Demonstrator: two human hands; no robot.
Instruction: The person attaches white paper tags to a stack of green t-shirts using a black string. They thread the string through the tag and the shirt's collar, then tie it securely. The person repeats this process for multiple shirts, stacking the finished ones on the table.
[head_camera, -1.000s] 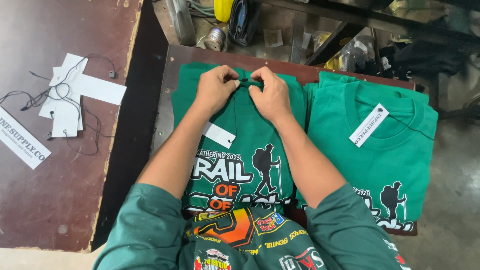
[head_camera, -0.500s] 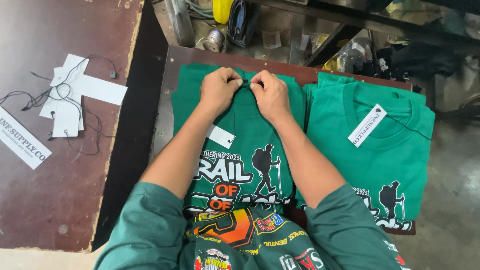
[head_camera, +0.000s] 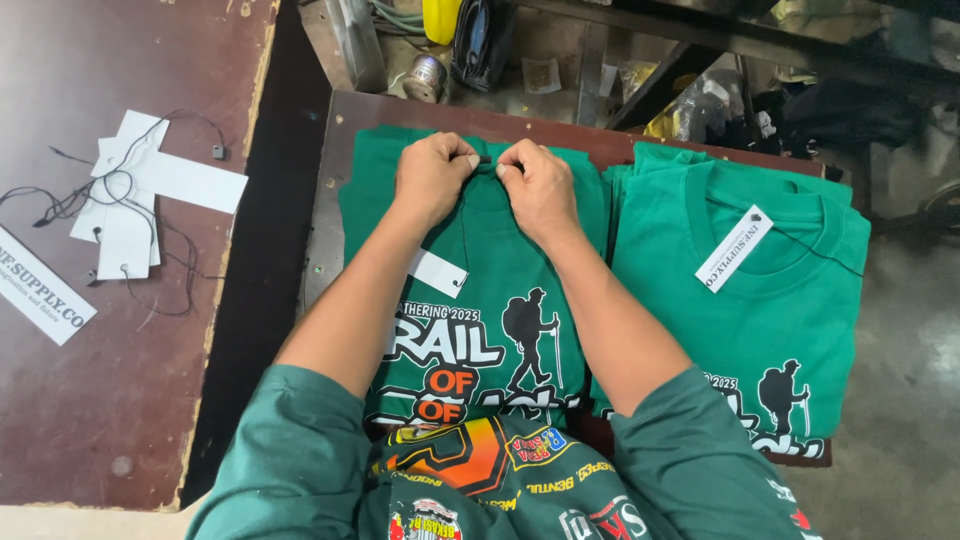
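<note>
Head view: left hand (head_camera: 432, 177) and right hand (head_camera: 537, 185) pinching a black string (head_camera: 484, 159) at green shirt (head_camera: 480, 290) collar, white tag (head_camera: 438, 272) dangling.
</note>
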